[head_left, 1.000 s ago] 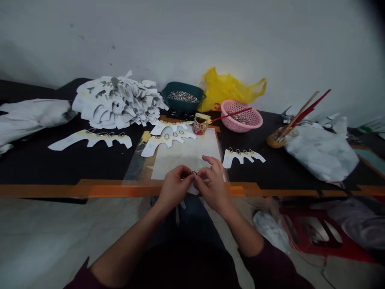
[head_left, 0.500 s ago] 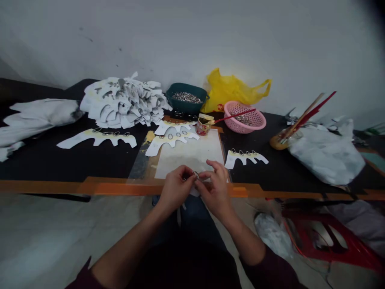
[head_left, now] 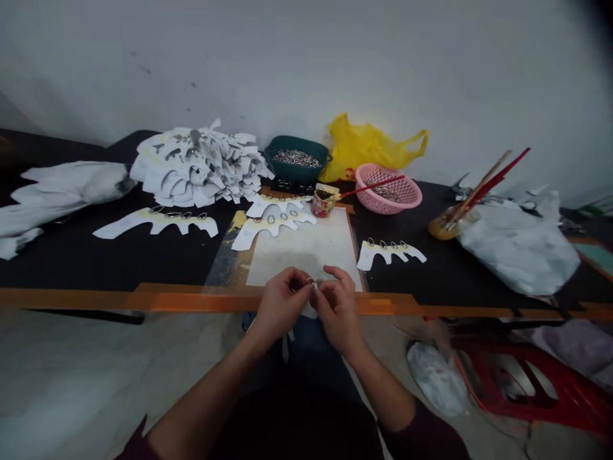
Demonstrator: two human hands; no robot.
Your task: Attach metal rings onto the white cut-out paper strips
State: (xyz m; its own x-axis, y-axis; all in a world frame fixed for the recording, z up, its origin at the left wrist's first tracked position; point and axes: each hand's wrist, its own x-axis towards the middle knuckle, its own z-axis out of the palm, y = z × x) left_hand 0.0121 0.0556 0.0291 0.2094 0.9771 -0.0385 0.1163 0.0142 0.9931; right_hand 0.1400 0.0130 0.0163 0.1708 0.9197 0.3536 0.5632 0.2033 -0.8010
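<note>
My left hand (head_left: 282, 300) and my right hand (head_left: 338, 313) meet over the table's front edge, fingertips pinched together. A small metal ring (head_left: 310, 280) shows between them, at the left fingertips. The right thumb and finger grip a white sheet piece (head_left: 309, 311), mostly hidden behind the hands and hanging below them. Just beyond lies a white work sheet (head_left: 306, 249) on a board. On its left edge rests a white scalloped strip (head_left: 249, 235) with several rings along its yellowish glued edge. Another such strip (head_left: 366, 257) lies to the right.
A glue tin (head_left: 323, 206) with a red-handled brush stands behind the sheet. Further back are a green basket (head_left: 275, 167) and a pink basket (head_left: 407, 191) of metal rings, and a yellow bag (head_left: 373, 150). White pieces (head_left: 177, 176) are heaped left; a brush jar (head_left: 440, 227) stands right.
My right fingers have curled in closer to the left fingertips, closing on the white piece around the ring. The things on the table have stayed in place; the view shifted slightly.
</note>
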